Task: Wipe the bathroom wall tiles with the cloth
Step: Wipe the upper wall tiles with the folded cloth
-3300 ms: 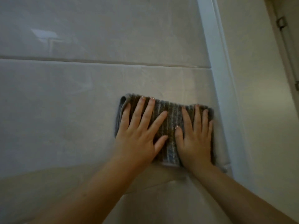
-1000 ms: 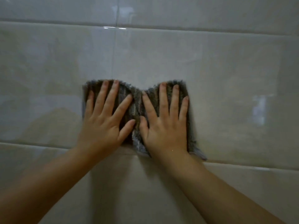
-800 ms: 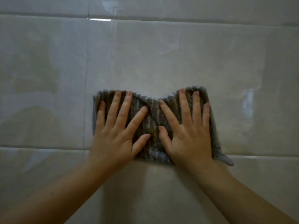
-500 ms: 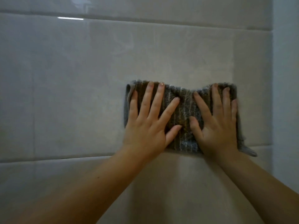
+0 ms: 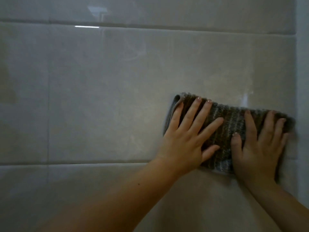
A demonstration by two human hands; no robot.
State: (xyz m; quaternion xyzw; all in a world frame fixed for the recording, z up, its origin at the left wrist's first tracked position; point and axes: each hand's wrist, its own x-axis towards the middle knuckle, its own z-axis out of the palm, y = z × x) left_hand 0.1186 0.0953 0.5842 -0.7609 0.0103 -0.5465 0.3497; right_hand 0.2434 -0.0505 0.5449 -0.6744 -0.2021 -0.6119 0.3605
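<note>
Glossy grey wall tiles (image 5: 100, 97), striped cloth (image 5: 232, 124) pressed flat by left hand (image 5: 185, 139) and right hand (image 5: 260, 148), fingers spread straight, nothing gripped, beside the corner trim (image 5: 302, 97).

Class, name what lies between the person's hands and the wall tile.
The ribbed cloth, flat under the left hand and right hand, against the tile; head view.

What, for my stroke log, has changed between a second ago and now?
The left hand and right hand slid the cloth rightward along the same tile row, from beside a vertical joint to the white corner strip. The cloth's bunched middle flattened out. Unchanged: both hands lie flat with fingers spread, pressing the cloth to the wall. Nothing was gripped or released.
</note>
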